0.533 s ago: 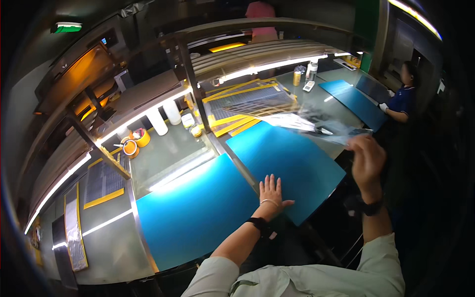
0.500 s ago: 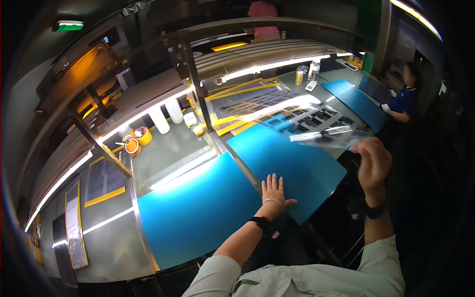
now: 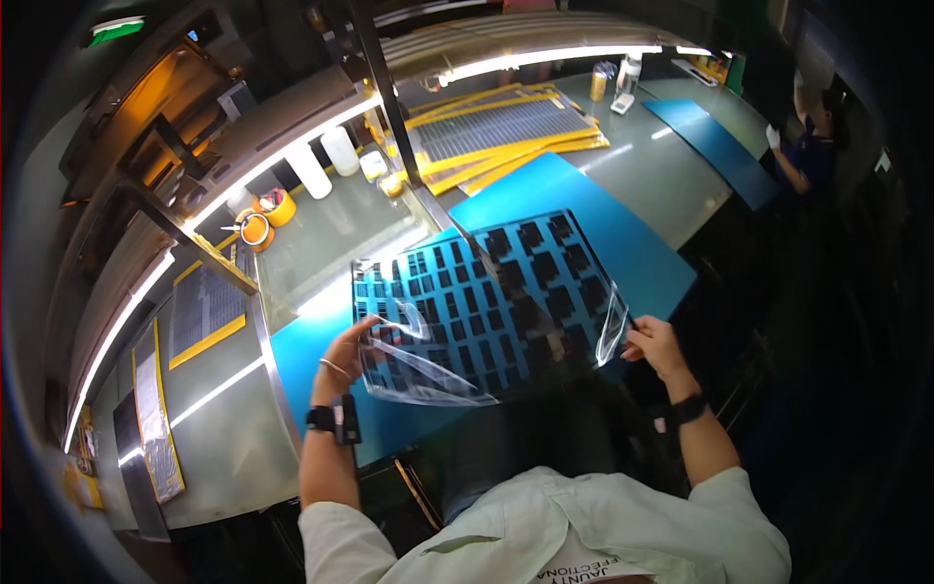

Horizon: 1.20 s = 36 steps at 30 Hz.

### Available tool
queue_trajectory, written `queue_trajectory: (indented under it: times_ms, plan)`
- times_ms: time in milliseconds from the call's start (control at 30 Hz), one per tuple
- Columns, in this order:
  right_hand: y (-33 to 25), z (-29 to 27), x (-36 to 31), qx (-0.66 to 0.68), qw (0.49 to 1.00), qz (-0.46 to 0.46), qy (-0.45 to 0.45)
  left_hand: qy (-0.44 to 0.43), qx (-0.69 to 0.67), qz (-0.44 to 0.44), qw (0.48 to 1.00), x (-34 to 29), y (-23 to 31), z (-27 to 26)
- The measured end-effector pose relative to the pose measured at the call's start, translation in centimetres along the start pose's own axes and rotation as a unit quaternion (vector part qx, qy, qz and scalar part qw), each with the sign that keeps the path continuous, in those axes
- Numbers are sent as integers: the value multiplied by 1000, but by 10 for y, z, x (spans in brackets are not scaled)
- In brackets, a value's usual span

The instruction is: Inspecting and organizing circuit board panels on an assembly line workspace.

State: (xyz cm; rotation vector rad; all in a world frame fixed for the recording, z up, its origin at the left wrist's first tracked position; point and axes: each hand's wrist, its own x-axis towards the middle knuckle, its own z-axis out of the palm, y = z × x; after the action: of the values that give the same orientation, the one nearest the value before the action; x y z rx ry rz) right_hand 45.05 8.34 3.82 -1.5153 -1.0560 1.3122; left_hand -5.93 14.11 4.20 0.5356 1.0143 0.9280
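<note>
Together, the left hand (image 3: 342, 354) and right hand (image 3: 658, 345) pinch a clear, glossy film (image 3: 486, 316) patterned with black blocks (image 3: 531, 235).

Upside-down dark lettering (image 3: 595, 568) on white inner shirt (image 3: 582, 554).

To your left of the dark post (image 3: 387, 107), you have two tall white bottles (image 3: 339, 152) and two round orange things (image 3: 281, 208). To its right sits a messy pile of gray sheets with yellow edges (image 3: 511, 131). A gold can (image 3: 597, 86) stands farther back on the desk (image 3: 664, 175). Far on your right is a person in dark blue (image 3: 810, 164).
</note>
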Motion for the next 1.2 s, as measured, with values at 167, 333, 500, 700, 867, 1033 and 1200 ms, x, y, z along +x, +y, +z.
queue_trajectory:
  times_ms: [167, 333, 500, 700, 867, 1033, 1200]
  plan:
    - [2, 73, 8, 9, 997, -20, -69, 175, 147, 13, 973, -57, 15, -61]
    - [11, 127, 3, -202, 976, -72, -29, 292, 158, 86, 939, -119, -1, -99]
    - [19, 138, -2, -326, 936, -131, 10, 315, 142, 115, 931, -134, -27, -118]
    - [18, 140, -1, -322, 937, -135, 12, 307, 124, 127, 935, -132, -34, -124]
    - [18, 141, -3, -338, 928, -158, 16, 316, 124, 121, 933, -128, -36, -127]
    - [19, 139, -4, -346, 923, -167, 7, 310, 129, 111, 935, -128, -36, -128]
    - [22, 140, -2, -346, 922, -175, 18, 313, 135, 102, 934, -126, -38, -125]
